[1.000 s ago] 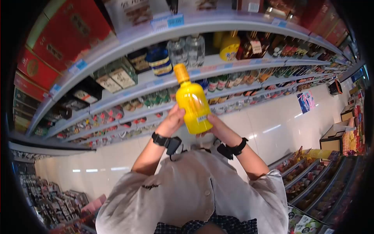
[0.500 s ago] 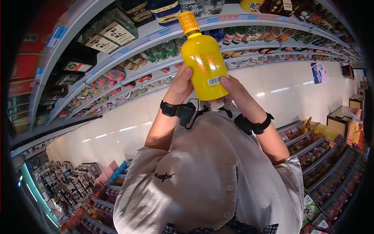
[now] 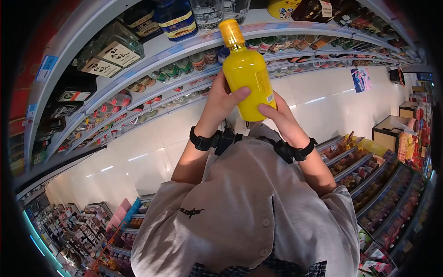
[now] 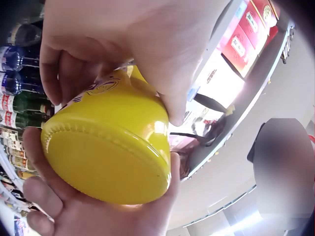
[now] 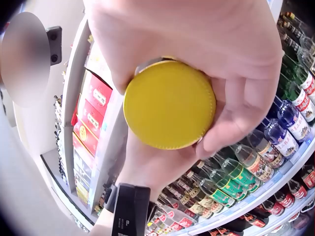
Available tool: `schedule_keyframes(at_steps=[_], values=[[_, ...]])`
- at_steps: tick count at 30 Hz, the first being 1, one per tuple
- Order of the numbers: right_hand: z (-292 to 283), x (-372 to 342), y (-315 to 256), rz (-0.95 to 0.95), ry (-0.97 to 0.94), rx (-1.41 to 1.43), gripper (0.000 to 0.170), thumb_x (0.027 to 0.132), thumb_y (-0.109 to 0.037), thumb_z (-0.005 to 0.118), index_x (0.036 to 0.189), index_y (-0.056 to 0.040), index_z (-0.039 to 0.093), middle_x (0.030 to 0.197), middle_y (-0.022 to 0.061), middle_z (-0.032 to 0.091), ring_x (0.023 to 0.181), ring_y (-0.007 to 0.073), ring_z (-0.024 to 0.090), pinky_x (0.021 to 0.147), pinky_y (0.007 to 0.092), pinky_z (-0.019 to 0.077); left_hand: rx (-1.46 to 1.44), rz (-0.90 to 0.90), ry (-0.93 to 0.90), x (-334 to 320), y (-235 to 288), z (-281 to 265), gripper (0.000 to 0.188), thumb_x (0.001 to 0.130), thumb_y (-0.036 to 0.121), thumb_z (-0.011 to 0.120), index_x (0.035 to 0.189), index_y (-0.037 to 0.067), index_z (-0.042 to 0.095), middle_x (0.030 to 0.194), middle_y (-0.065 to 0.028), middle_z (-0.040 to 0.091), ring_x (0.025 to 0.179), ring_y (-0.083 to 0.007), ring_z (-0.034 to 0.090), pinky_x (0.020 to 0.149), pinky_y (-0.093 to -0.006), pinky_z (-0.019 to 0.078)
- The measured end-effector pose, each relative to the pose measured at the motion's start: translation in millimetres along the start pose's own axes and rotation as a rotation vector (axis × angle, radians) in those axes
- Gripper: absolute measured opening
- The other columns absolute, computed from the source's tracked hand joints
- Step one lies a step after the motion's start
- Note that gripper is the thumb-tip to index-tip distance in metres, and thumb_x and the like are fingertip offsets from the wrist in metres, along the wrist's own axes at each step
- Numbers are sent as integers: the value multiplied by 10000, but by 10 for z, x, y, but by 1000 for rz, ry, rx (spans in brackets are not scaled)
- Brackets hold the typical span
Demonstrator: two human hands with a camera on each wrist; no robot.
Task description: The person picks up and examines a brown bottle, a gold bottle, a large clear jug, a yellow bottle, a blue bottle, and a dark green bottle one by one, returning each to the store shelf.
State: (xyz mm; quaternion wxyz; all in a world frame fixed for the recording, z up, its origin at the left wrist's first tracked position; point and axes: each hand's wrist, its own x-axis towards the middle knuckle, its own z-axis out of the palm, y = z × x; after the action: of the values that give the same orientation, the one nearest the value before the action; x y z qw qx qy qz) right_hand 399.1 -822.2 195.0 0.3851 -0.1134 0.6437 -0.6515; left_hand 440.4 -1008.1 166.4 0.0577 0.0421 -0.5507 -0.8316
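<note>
A glossy yellow bottle (image 3: 247, 74) with a gold textured cap (image 3: 230, 32) is held up before the shelves, tilted with its cap away from the body. My left hand (image 3: 224, 101) grips its left side, thumb across the front. On the lower right side my right hand (image 3: 284, 120) holds it, thumb near the base beside a small white barcode label (image 3: 270, 98). Both wrist views look at the flat yellow base (image 4: 106, 162), with fingers of both hands around the body. Dark printing shows on the bottle's far side in the left wrist view.
Shelves (image 3: 184, 51) of bottles curve across the front, with blue-labelled bottles (image 3: 175, 21) and boxed glass bottles (image 3: 117, 51) nearest. Red boxes (image 5: 93, 110) stand on an upper shelf. Pale tiled floor (image 3: 152, 152) lies below, and snack racks (image 3: 369, 180) stand at the right.
The bottle has come up nearer the head camera, then turned so its barcode sits at the right edge. My left thumb has slid further across the front. The shelves have shifted in view.
</note>
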Motion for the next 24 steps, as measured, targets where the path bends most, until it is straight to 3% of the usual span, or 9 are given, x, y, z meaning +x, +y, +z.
schedule_keyframes(at_steps=[2,5,8,9,11,15,18,23,24], values=[[-237,0,56,-43,-20,127,628,898,-391,668,1358,-23,453,1104,43,625,960,104,600,705,244,491,-54,4,-58,121,18,53,848,825,431,759,1435,15,342,1364,-106,507,1242,-205,502,1060,-356,380],[-612,34,134,104,-279,534,745,829,-516,686,1374,-64,455,1154,82,592,990,183,605,698,265,491,-268,-37,-240,316,-109,112,958,803,496,754,1494,43,268,1436,-99,440,1317,-218,440,1082,-387,355],[-804,223,138,157,-723,942,961,686,-684,701,1402,-104,428,1270,147,493,1043,391,574,556,294,475,-452,-85,-442,554,-292,255,1055,772,563,750,1532,76,205,1482,-85,389,1364,-220,394,1093,-417,339],[-875,251,170,155,-740,941,961,686,-684,701,1402,-104,428,1270,147,493,1043,391,574,556,294,475,-481,-98,-512,616,-336,332,1100,753,593,750,1547,93,175,1499,-77,368,1378,-217,377,1095,-430,333],[-994,297,194,-19,-497,845,962,711,-697,671,1420,-103,405,1269,146,501,1046,389,585,500,294,448,-483,-101,-509,724,-381,443,1024,777,524,767,1525,97,215,1453,-79,429,1330,-201,439,1044,-397,398],[-1401,440,101,125,-739,1049,946,749,-765,586,1412,-112,412,1242,146,541,942,368,612,508,340,455,-315,-138,-388,949,-445,680,765,861,302,743,1451,85,309,1339,-67,539,1207,-171,552,917,-315,494],[-1581,412,-89,153,-444,780,787,919,-730,346,1381,-101,440,1170,109,599,865,292,647,577,334,503,-339,-59,-195,1004,-357,873,807,834,152,750,1478,68,270,1385,-81,509,1258,-203,522,1048,-365,427],[-1971,534,-127,163,-479,378,618,1005,-588,337,1375,-109,464,1199,92,611,851,172,648,745,293,517,-78,88,-64,1038,-63,886,906,763,61,801,1486,51,255,1395,-99,491,1280,-222,509,1078,-389,409],[-1944,512,-243,71,-326,240,556,1010,-525,391,1368,-107,471,1186,80,611,853,154,644,737,284,511,84,139,-15,1035,25,893,939,741,47,817,1488,49,249,1383,-107,494,1270,-229,516,1070,-393,424]])
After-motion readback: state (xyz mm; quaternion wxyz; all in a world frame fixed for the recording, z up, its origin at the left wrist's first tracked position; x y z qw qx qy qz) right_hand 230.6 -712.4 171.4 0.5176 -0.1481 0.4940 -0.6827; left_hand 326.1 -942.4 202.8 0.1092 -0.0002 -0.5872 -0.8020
